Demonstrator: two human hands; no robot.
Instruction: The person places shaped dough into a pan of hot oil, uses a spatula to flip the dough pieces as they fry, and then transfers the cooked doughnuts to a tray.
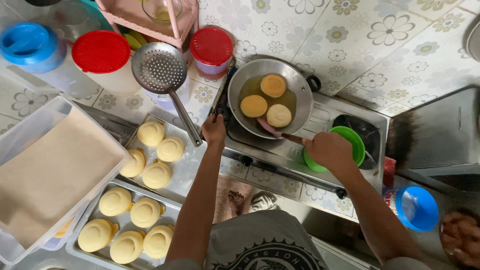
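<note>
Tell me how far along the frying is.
Done: nothing looks finished. In hand: three rounds sit in oil in the pan; the left hand steadies its handle, the right hand works a spatula. Left: nine raw pieces wait on two trays.

Both arms reach forward, left hand (214,130) and right hand (327,150) clenched.

pan (300,87): round metal pan on the stove, shallow oil inside, dark handles at left and right.
cakes (254,106): three round golden discs lying flat in the oil, close together, well apart from the rim.
spatula (272,131): pink blade resting low inside the pan just beside the nearest cake, dark handle slanting out over the rim.
</note>
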